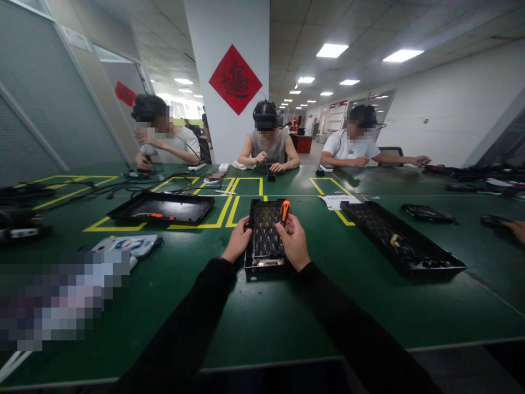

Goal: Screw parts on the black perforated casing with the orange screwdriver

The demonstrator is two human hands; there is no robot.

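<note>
Work on the small black tray (pixel 264 270) is under way, seemingly at a stage done with a tool: a screwdriver (pixel 285 210) with an orange and black handle stands nearly upright over it, its thin shaft reaching down along the right side of the tray's inside. The tray's floor shows rows of small pale marks, and a metallic strip (pixel 270 262) lies at its near end; which spots are finished and which are left is too small to tell. The tray sits midway between the left and right edges of the counter (pixel 229 328), set back from the near edge, long sides running away from the person; whether it lies flat or is slightly raised cannot be told. Both forearms, in black sleeves, stretch forward from the near edge and converge on the tray. The left hand (pixel 237 241) is clamped on its left wall, thumb at the rim. The right hand (pixel 296 243) pinches the screwdriver between thumb and fingers, the palm beside the tray's right wall. The two hands are apart, with the tray between them.
</note>
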